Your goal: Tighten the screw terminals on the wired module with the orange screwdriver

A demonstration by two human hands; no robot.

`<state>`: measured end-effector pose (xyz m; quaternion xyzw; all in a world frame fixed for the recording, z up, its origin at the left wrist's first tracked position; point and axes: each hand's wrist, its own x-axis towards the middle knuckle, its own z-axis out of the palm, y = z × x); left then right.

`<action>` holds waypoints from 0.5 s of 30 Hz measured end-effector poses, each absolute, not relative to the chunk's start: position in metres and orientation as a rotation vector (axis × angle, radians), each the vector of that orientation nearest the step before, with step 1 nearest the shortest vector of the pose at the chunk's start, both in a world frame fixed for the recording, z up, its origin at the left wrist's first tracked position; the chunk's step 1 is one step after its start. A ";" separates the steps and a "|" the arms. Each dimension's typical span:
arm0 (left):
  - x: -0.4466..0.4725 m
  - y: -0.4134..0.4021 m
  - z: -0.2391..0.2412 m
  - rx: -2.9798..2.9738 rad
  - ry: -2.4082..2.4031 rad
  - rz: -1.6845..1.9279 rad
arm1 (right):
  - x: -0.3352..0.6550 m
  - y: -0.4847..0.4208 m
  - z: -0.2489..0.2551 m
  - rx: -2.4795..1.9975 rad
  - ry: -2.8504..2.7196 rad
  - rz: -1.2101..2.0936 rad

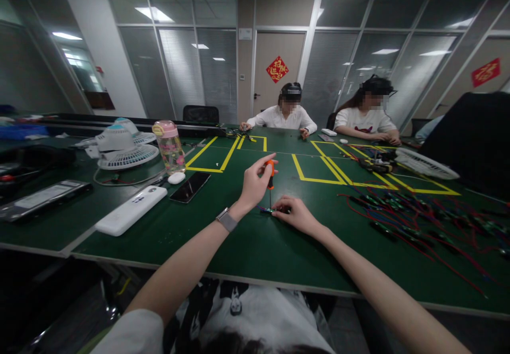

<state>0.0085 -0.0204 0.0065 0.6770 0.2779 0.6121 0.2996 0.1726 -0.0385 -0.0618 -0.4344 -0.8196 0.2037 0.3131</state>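
Observation:
My left hand (256,182) grips the orange and black handle of a screwdriver (271,173), which stands upright with its thin shaft pointing down. The tip meets a small green circuit board (266,210) lying on the green table. Fingers of my right hand (294,214) pinch the right end of that board and hide part of it. A short dark wire seems to leave the board on its left. What the tip touches on the board is too small to make out.
Wired circuit boards (402,210) lie heaped at right. On the left are a phone (190,187), a white power bank (131,210), a pink-lidded bottle (169,147) and white fans (127,149). Yellow tape (324,180) marks the table. Two people sit across.

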 end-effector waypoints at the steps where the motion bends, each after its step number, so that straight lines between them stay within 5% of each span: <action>1: 0.009 -0.022 0.007 1.841 0.762 1.655 | 0.173 -0.038 -0.062 -1.146 -2.159 0.538; 15: 0.007 -0.018 0.009 1.829 0.704 1.615 | 0.173 -0.037 -0.064 -1.133 -2.157 0.533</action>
